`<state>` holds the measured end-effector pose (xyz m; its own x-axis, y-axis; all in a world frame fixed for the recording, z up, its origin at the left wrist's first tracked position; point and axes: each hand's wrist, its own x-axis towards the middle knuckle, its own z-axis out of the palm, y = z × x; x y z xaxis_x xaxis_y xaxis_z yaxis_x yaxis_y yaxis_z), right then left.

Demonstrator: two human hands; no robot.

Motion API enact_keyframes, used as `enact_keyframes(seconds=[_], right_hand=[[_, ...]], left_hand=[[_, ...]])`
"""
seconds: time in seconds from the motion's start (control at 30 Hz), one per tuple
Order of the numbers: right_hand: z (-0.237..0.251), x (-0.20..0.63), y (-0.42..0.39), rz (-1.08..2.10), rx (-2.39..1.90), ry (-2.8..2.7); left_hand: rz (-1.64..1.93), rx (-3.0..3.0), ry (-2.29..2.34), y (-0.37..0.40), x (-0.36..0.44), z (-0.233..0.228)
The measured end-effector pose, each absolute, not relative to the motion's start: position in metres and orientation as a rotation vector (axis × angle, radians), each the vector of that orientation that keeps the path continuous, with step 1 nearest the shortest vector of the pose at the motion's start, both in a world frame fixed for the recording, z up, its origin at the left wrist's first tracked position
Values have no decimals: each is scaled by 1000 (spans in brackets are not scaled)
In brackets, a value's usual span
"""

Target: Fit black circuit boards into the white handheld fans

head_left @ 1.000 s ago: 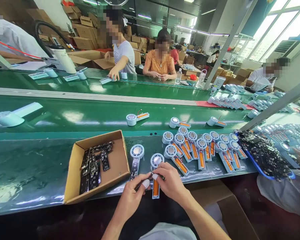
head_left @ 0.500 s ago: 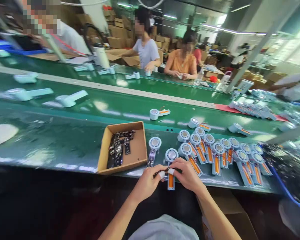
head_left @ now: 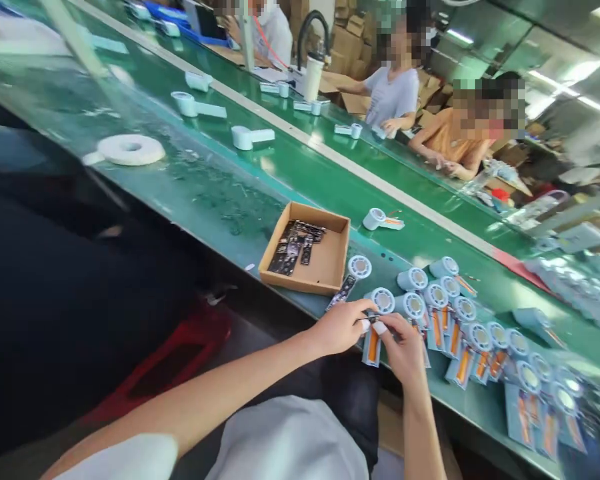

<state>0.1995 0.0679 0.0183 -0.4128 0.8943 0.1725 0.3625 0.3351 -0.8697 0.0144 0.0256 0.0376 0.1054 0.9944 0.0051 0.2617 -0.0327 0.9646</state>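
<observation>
Left, near side: white roll flat on the bench. Just past it, three pale blue housings lie apart on the green belt. Far side, person in white, then white tumbler standing upright. Cardboard box on bench, dark circuit boards piled in its left part. Just right of box, one housing with board along its handle.

Left hand: fingers and thumb pinch a small dark part, held over the handle of a housing with orange strip, which lies on the near bench edge. Right hand: thumb and fingertips pinched on the part's right end; finer detail too small to tell. Farther, lone housing on belt; across the belt, person in pale shirt and person in orange. Right, near side: crowded cluster of housings, orange strips in handles, rightmost ones blurred.
</observation>
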Motion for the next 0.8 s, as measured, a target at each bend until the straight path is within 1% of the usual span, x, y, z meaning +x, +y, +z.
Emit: enact_keyframes(seconds=[0.07,0.17,0.23,0.3,0.4,0.53,0.6,0.73,0.8], right_hand=[[16,195,62,1027,-1127,-1862],[16,198,56,1153,-1105,-1750],[18,207,50,1192,-1097,-1664],[21,216,42,1152,-1105,-1657],[21,219,32,1060,-1125,-1796],[16,200,31,975,-1106,-1810],[15,192,35,989,-1103,-1686],[17,185,46,1284,-1170,-1317],[18,184,48,1412,-1177,-1258]], left_hand=[[991,1520,1319,22,14,40],[932,1567,1329,12,14,35],[903,1493,1356,4,15,27],[896,1396,1364,-3,18,16],[858,1369,1423,-9,22,4],[773,1634,1578,-9,23,2],[632,1855,1705,-9,22,6],[242,2177,1824,-10,19,15],[210,2206,1797,-9,17,18]])
